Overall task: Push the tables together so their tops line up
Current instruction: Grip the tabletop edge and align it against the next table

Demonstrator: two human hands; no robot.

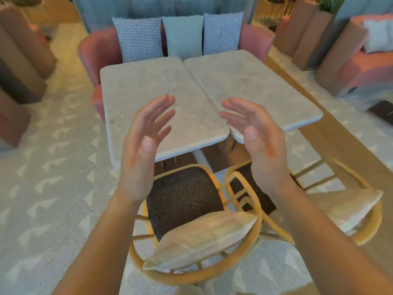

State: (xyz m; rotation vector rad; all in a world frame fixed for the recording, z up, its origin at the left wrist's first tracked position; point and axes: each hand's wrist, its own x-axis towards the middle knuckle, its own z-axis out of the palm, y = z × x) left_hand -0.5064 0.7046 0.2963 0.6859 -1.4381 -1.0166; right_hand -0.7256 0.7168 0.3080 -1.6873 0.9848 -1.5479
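Your left hand [144, 145] and right hand [255, 137] hover palms facing, fingers loosely straight, holding nothing. Beneath them the left table [148, 86] and right table [255, 81] touch along one seam, their near edges staggered.

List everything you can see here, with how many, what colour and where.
tables: two, pale stone, centre, side by side; left table reaches nearer than right table.
sofa: one, pink, behind tables.
cushions: three, two checked, one blue-grey, on sofa.
chairs: two, yellow frames, near side.
pillows: two, beige, in chairs.
rug: one, pale patterned, underneath.
hands: two, bare, open, palms facing, over near table edges; left hand, right hand.
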